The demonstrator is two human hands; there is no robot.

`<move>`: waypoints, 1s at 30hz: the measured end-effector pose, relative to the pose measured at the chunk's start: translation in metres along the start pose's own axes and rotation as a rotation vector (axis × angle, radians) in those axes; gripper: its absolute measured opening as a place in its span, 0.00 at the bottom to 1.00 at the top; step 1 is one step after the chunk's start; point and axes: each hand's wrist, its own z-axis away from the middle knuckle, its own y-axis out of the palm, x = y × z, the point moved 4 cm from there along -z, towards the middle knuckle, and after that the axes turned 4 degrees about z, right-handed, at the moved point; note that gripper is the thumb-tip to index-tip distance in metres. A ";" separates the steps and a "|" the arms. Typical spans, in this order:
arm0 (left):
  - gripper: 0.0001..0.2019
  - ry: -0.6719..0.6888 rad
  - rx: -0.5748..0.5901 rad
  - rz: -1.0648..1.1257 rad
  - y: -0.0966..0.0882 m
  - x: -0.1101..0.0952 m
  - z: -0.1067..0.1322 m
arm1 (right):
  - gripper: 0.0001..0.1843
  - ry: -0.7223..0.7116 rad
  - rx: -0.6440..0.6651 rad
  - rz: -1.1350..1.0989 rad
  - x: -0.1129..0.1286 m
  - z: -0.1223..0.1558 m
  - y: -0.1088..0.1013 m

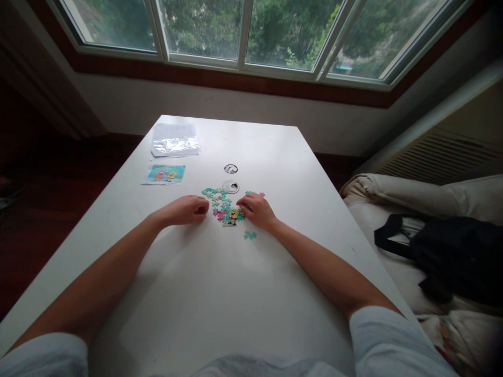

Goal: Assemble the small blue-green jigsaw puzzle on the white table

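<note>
A partly joined jigsaw puzzle point(229, 213) with a yellow cartoon figure, pink and teal parts lies on the white table. My right hand point(257, 210) is at its right edge, fingertips pinched together on a jigsaw piece, mostly hidden by the fingers. To the left of the puzzle rests my left hand point(192, 209), its fingers curled in and nothing visible in them. Loose teal jigsaw pieces point(212, 193) are spread just above and left of the joined part. Several more joined teal pieces point(250, 235) lie below my right hand.
Behind the pieces are a round metal lid point(230, 187) and a smaller round disc point(231, 168). A picture card point(164, 174) and a clear plastic sleeve with papers point(175, 140) lie at the table's back left. A couch with dark clothing point(459, 256) stands at right.
</note>
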 end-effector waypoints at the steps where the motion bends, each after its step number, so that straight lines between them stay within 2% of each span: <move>1: 0.03 0.001 -0.013 0.012 0.000 -0.001 -0.001 | 0.09 -0.023 0.019 -0.006 0.001 0.000 0.002; 8: 0.07 -0.032 -0.130 0.140 0.005 -0.009 -0.008 | 0.10 -0.104 0.050 -0.056 0.006 -0.001 0.005; 20: 0.11 -0.086 -0.426 0.603 0.033 -0.010 -0.022 | 0.08 -0.122 0.002 -0.246 0.023 -0.001 -0.005; 26: 0.12 -0.125 -0.465 0.638 0.040 -0.016 -0.024 | 0.11 -0.080 -0.006 -0.337 0.028 0.000 -0.004; 30: 0.08 -0.116 -0.462 0.491 0.041 -0.021 -0.022 | 0.12 0.022 -0.025 -0.406 0.026 -0.001 -0.004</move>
